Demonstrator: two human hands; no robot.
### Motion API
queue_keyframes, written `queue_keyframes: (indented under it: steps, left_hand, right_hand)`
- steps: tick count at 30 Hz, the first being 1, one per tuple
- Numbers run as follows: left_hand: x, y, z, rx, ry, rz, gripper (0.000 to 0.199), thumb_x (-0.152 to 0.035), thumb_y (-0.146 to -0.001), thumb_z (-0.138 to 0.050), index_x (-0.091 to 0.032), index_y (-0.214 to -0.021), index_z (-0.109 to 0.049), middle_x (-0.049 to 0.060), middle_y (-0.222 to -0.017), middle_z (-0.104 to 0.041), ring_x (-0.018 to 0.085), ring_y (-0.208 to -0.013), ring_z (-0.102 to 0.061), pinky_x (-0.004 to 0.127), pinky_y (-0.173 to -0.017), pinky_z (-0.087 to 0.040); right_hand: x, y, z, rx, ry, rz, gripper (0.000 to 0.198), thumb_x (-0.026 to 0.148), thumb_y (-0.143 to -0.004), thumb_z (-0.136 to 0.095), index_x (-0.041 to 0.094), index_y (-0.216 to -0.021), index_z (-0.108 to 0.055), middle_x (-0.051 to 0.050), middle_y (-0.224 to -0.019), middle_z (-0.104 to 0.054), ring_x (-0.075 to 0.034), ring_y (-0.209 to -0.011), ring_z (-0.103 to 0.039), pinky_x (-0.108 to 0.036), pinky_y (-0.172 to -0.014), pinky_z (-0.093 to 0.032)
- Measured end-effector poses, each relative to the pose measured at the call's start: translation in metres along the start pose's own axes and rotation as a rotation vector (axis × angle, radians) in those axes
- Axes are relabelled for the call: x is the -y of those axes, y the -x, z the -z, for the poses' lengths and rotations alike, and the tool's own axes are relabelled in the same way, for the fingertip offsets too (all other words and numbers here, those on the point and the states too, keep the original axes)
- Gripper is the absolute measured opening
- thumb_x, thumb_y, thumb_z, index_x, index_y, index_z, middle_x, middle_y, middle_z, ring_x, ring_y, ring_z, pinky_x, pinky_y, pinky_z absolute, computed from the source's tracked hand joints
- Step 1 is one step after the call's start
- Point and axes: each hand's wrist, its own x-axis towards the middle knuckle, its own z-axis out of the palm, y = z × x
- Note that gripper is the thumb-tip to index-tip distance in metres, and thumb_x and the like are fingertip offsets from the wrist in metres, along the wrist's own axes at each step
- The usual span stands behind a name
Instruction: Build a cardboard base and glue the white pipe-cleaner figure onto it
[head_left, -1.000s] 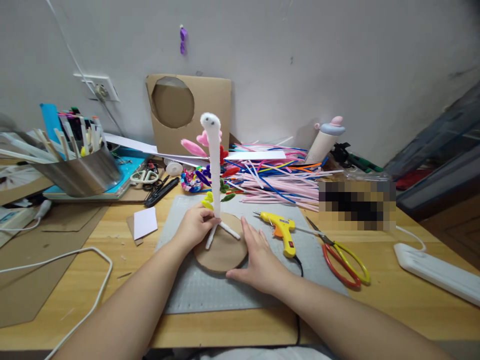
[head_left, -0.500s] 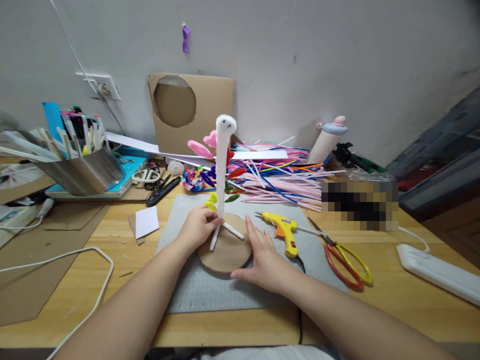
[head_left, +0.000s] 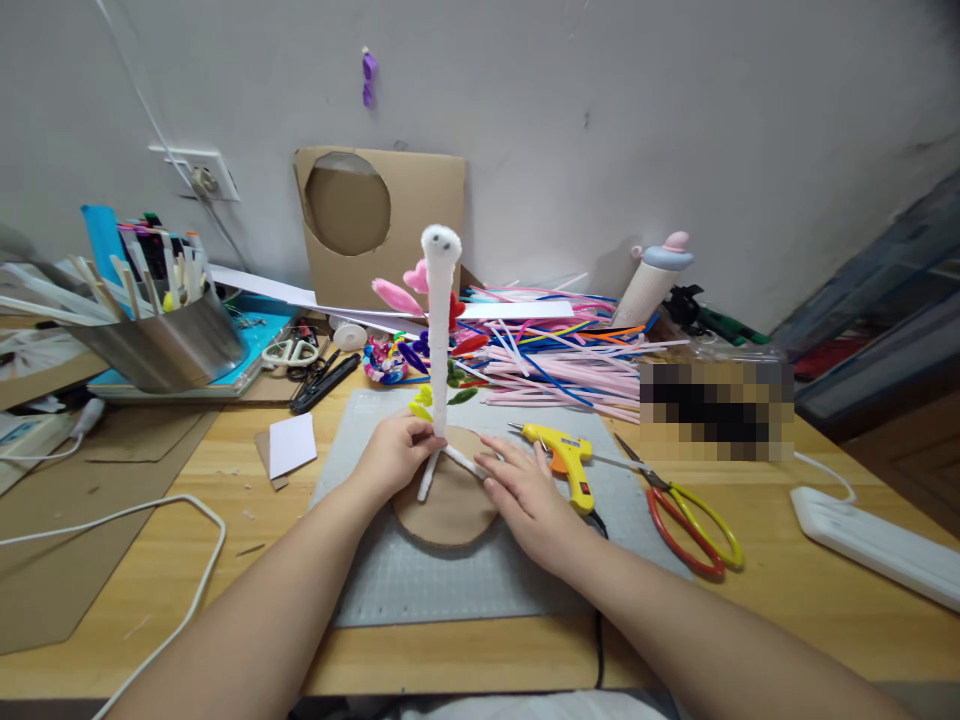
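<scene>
A white fuzzy pipe-cleaner figure (head_left: 439,330) with small dark eyes stands upright on a round cardboard disc (head_left: 450,520), two thin legs splayed across it. Pink, red, purple, yellow and green fuzzy pieces show on both sides of its stem. The fingers of my left hand (head_left: 397,458) are closed around the foot of the stem. From the right, my right hand (head_left: 529,500) has its fingertips closed on the end of the right leg. Beneath the disc lies a grey cutting mat (head_left: 420,595). A yellow glue gun (head_left: 570,462) rests just beyond my right hand.
Red-and-yellow-handled scissors (head_left: 694,525) lie at the right, near a white power strip (head_left: 870,540). Behind are a heap of pipe cleaners (head_left: 555,375) and a cardboard sheet with a round hole (head_left: 427,220). A metal holder (head_left: 172,345) with sticks and pens stands left.
My right hand has moved from the disc's right edge onto the right leg, its fingers drawing together. The figure's head has shifted slightly left. My left hand keeps its hold.
</scene>
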Motion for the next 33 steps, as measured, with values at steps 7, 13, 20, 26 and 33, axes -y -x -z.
queue_keyframes:
  steps: [7, 13, 20, 26, 33]
  left_hand:
    - [0.001, -0.001, 0.000, 0.007, -0.021, 0.001, 0.010, -0.027, -0.077, -0.066, -0.021, -0.071, -0.071, 0.001, -0.072, -0.063, 0.016, -0.071, -0.058, 0.027, -0.066, -0.042]
    - [0.001, -0.001, 0.001, 0.005, -0.030, -0.014, 0.011, -0.029, -0.077, -0.066, -0.022, -0.071, -0.072, 0.001, -0.072, -0.061, 0.017, -0.073, -0.057, 0.028, -0.067, -0.042]
    - [0.003, 0.001, 0.000, -0.001, -0.049, -0.014, 0.012, -0.031, -0.079, -0.064, -0.022, -0.074, -0.070, 0.001, -0.076, -0.062, 0.019, -0.077, -0.058, 0.029, -0.070, -0.042]
    - [0.002, 0.003, -0.004, -0.025, -0.069, -0.014, 0.015, -0.033, -0.079, -0.063, -0.021, -0.071, -0.066, 0.002, -0.078, -0.061, 0.020, -0.079, -0.057, 0.031, -0.072, -0.043]
    - [-0.002, 0.002, 0.009, 0.017, -0.028, -0.064, 0.014, -0.032, -0.076, -0.065, -0.021, -0.084, -0.069, 0.005, -0.093, -0.065, 0.022, -0.089, -0.059, 0.035, -0.082, -0.046]
  right_hand:
    - [0.003, 0.001, 0.002, 0.020, 0.119, 0.000, 0.037, 0.026, -0.096, -0.034, 0.030, -0.124, -0.057, -0.002, -0.149, -0.038, -0.025, -0.139, -0.028, -0.066, -0.110, -0.003]
    - [0.006, 0.001, 0.003, 0.055, 0.205, -0.006, 0.038, 0.025, -0.094, -0.036, 0.033, -0.124, -0.057, 0.000, -0.151, -0.034, -0.026, -0.141, -0.024, -0.066, -0.110, -0.004]
    - [0.011, 0.002, 0.004, 0.067, 0.235, 0.046, 0.039, 0.024, -0.094, -0.036, 0.033, -0.127, -0.054, 0.000, -0.151, -0.033, -0.025, -0.141, -0.024, -0.067, -0.108, 0.001]
    - [0.013, 0.002, 0.005, 0.066, 0.221, 0.078, 0.040, 0.022, -0.094, -0.035, 0.030, -0.129, -0.052, -0.003, -0.151, -0.033, -0.025, -0.140, -0.025, -0.068, -0.107, 0.003]
    - [0.015, 0.002, 0.004, 0.079, 0.191, 0.080, 0.039, 0.020, -0.093, -0.036, 0.028, -0.126, -0.054, -0.004, -0.150, -0.034, -0.027, -0.140, -0.027, -0.071, -0.106, 0.001]
